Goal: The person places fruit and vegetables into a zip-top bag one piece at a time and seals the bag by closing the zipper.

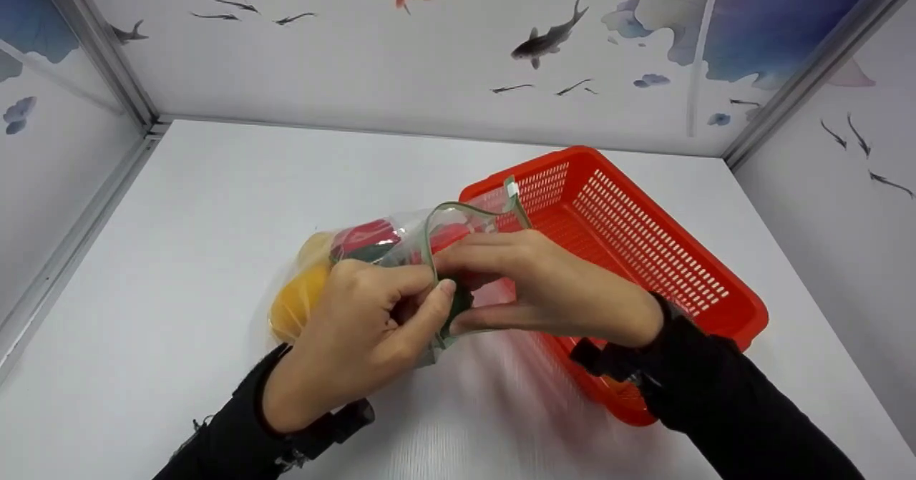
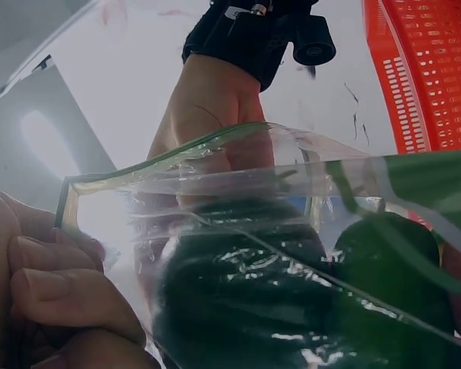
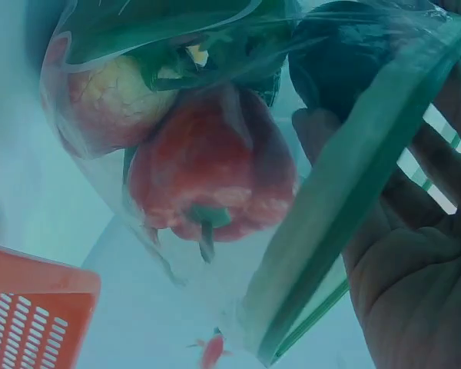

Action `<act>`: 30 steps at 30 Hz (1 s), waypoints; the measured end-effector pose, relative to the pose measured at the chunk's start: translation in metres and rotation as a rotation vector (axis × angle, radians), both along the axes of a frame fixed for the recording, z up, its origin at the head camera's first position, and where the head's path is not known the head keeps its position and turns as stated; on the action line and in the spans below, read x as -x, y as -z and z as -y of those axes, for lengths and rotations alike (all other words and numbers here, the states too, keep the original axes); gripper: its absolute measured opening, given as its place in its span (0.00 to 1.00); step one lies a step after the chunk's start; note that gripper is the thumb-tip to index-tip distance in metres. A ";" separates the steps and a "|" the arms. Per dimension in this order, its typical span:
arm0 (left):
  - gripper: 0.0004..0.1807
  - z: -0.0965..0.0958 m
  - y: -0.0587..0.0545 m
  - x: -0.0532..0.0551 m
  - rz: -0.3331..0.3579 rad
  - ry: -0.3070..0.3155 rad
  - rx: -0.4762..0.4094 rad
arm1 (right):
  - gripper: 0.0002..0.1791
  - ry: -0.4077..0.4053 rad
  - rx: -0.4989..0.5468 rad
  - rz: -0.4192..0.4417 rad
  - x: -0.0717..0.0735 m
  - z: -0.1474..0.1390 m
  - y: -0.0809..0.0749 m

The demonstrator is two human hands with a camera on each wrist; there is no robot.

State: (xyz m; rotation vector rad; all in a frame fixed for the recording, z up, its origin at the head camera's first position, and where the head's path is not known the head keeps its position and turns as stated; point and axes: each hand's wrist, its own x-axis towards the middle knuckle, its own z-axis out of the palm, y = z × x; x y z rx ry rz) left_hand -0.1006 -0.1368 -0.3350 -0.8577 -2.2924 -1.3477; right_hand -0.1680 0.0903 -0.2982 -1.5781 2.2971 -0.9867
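A clear zip bag [image 1: 411, 231] with a green-edged mouth lies on its side, filled with toy-like produce. My left hand [image 1: 365, 330] pinches the near edge of its mouth between thumb and fingers. At the opening, my right hand [image 1: 551, 290] has thumb and fingers around a dark green rounded vegetable [image 1: 460, 307], partly hidden by both hands. Through the film in the right wrist view show a red bell pepper [image 3: 215, 165] and a yellow-red round piece [image 3: 111, 100]. Yellow produce [image 1: 300, 301] fills the bag's far left end. Another green piece [image 2: 388, 269] shows in the left wrist view.
A red plastic basket [image 1: 665, 251] with slotted walls stands right of the bag, under my right forearm. Something orange [image 1: 621, 390] shows in its near corner. The white table [image 1: 215, 201] meets fish-printed panels [image 1: 429, 72] at the back and sides.
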 end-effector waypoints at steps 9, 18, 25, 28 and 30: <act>0.20 0.002 -0.001 -0.001 -0.004 -0.006 -0.016 | 0.28 -0.024 0.003 -0.081 0.000 -0.002 0.005; 0.25 0.004 -0.002 0.000 0.022 -0.032 -0.019 | 0.30 0.159 -0.011 -0.074 -0.001 -0.043 -0.002; 0.25 0.004 -0.002 0.000 0.027 -0.039 -0.007 | 0.16 0.361 -0.083 -0.071 -0.001 -0.102 0.005; 0.25 0.004 -0.002 0.000 0.022 -0.043 -0.003 | 0.14 0.413 -0.257 0.002 -0.002 -0.126 0.014; 0.25 0.005 -0.002 0.000 0.026 -0.050 0.001 | 0.18 0.430 -0.384 0.068 -0.004 -0.137 0.021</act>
